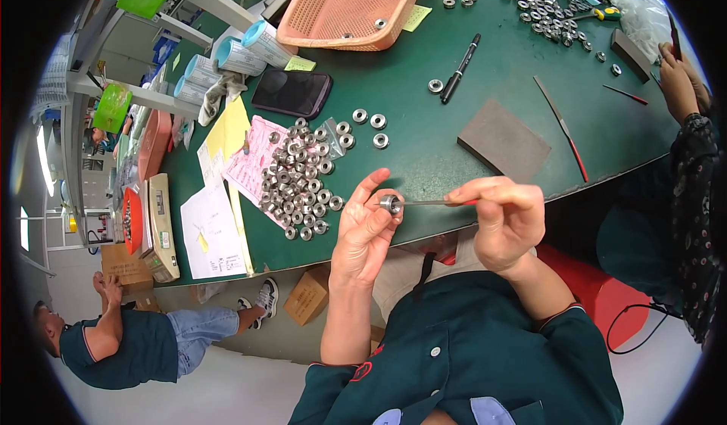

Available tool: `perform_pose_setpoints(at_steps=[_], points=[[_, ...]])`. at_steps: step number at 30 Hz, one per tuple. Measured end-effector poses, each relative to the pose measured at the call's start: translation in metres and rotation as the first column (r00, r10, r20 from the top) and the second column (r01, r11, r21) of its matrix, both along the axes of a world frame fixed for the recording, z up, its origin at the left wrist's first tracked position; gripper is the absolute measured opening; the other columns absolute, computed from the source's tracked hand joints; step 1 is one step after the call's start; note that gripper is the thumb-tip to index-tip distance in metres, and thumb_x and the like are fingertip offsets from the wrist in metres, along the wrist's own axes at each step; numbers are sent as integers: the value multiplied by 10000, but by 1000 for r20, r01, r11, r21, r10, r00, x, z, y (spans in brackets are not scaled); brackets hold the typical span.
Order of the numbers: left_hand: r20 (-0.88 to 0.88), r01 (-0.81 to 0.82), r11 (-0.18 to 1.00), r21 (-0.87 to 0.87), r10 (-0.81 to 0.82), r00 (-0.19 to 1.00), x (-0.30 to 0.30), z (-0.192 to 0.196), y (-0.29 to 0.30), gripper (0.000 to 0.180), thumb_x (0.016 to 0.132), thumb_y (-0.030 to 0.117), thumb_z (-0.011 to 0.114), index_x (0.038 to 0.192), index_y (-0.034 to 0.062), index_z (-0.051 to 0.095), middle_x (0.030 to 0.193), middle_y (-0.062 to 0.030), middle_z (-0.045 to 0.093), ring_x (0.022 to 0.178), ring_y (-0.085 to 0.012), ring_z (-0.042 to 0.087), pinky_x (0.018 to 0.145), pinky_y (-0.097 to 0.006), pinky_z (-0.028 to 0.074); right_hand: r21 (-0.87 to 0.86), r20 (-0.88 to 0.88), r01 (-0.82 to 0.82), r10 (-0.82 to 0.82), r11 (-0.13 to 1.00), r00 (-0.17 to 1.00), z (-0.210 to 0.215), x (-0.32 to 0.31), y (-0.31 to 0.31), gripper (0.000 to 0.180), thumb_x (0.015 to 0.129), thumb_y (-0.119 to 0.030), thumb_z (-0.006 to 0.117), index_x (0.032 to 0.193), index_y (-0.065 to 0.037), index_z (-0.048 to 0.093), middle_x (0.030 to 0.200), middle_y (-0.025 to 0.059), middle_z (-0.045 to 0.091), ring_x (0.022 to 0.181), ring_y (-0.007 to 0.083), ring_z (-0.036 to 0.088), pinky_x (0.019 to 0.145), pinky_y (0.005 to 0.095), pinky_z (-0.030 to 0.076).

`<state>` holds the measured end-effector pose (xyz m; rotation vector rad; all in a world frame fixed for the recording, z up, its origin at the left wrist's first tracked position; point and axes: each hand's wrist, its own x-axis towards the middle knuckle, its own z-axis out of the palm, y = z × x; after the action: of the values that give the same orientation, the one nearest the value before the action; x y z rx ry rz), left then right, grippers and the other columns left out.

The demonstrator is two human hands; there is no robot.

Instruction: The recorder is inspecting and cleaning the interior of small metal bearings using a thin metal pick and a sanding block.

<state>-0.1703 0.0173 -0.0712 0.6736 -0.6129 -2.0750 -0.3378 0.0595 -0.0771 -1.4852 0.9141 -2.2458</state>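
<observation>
My left hand [365, 228] pinches a small round metal ring part [391, 203] between thumb and fingertips, above the near edge of the green table [424, 145]. My right hand [506, 221] holds a thin needle file [428, 202] with a red handle; its tip reaches into the ring. A heap of several like metal rings [299, 183] lies on the table just left of my left hand, partly on a pink paper sheet [254, 156].
A grey foam block [503, 139], a second file [562, 126], a black pen [460, 68], a dark phone [291, 93] and an orange basket [352, 5] lie on the table. More rings [541, 9] sit far right. Another person's hand [679, 84] is at the right edge; someone sits at lower left [113, 342].
</observation>
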Motion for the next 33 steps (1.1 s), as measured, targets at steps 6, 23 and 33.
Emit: perform_pose_setpoints(at_steps=[6, 23, 33], points=[[-39, -45, 998, -49, 43, 998, 7, -1, -1, 713, 689, 44, 745, 1259, -14, 320, 910, -89, 570, 788, -133, 534, 713, -217, 456, -27, 30, -19, 20, 999, 999, 2, -4, 1, 131, 843, 3, 560, 906, 18, 446, 771, 179, 638, 668, 222, 644, 585, 289, 527], [70, -131, 977, -166, 145, 987, 10, -1, -4, 576, 727, -73, 652, 1219, 19, 366, 1013, -117, 573, 878, -142, 570, 814, -241, 463, -53, 12, 124, -124, 991, 992, 6, -30, 13, 110, 917, -58, 448, 965, 9, 374, 760, 197, 591, 660, 228, 616, 612, 315, 537], [115, -132, 977, -166, 152, 982, 4, -3, -2, 568, 722, -109, 636, 1217, 13, 386, 1037, -119, 578, 921, -142, 571, 834, -247, 459, -126, -9, 19, -21, 992, 1000, 0, -11, 9, 134, 883, -30, 513, 973, 12, 422, 788, 209, 609, 689, 246, 628, 605, 337, 538]])
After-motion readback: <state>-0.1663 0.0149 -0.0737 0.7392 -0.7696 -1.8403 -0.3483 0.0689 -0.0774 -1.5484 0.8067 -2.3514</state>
